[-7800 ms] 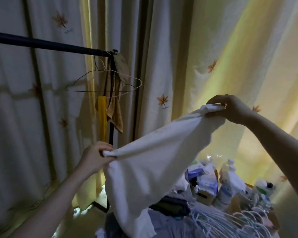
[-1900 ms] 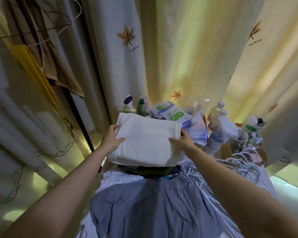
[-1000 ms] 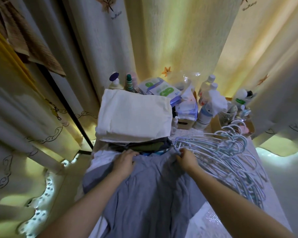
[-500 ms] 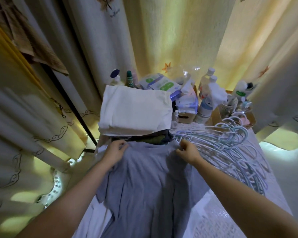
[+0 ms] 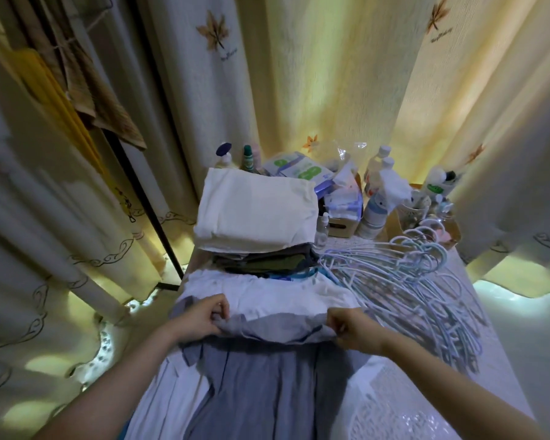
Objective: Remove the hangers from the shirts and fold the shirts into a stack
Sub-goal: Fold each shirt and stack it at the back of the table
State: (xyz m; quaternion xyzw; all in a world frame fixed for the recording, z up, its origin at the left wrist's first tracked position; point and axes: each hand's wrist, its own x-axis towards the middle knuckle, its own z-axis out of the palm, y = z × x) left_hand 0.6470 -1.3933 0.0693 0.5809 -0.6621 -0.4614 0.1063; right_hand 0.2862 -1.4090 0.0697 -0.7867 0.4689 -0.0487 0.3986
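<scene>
Two grips, left hand [image 5: 200, 315] and right hand [image 5: 351, 328], pinch the rumpled grey shirt [image 5: 267, 379] (top edge bunched).

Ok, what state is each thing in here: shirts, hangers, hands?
grey shirt: unfolded, top edge lifted.
white shirt: folded, topping the stack.
stack: folded dark clothes.
hangers: empty, piled on the table.
white cloth: spread flat under the grey shirt.
left hand: pinching the grey shirt.
right hand: pinching the grey shirt.
</scene>
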